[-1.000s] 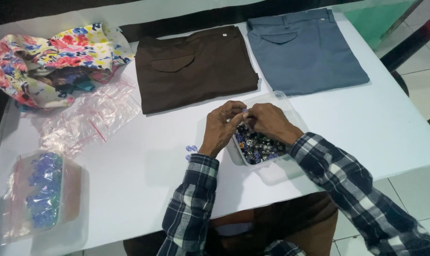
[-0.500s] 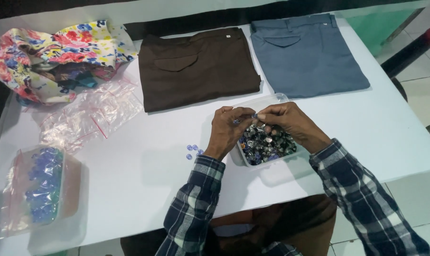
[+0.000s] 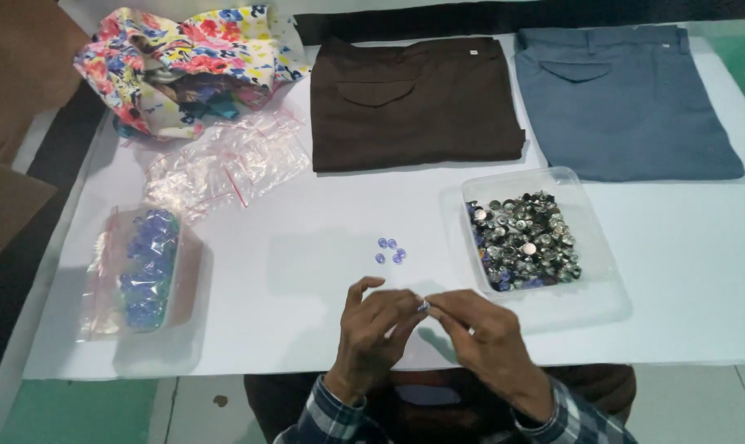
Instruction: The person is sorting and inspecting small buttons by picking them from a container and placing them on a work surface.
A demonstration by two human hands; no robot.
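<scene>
My left hand (image 3: 375,333) and my right hand (image 3: 488,341) meet fingertip to fingertip near the table's front edge, pinching a small blue button (image 3: 423,307) between them. A little beyond the hands, several loose blue buttons (image 3: 390,250) lie on the white table (image 3: 307,271). To the right stands a clear plastic tray (image 3: 545,238) heaped with dark and silver buttons. Both forearms wear plaid sleeves.
Folded brown trousers (image 3: 414,103) and folded grey-blue trousers (image 3: 623,99) lie at the back. A floral cloth (image 3: 183,62) and empty clear bags (image 3: 224,160) sit at the back left. A plastic bag of blue buttons (image 3: 146,267) rests at the left.
Both hands have drawn back from over the button tray toward the table's front edge, carrying a small button. The tray's contents are now uncovered.
</scene>
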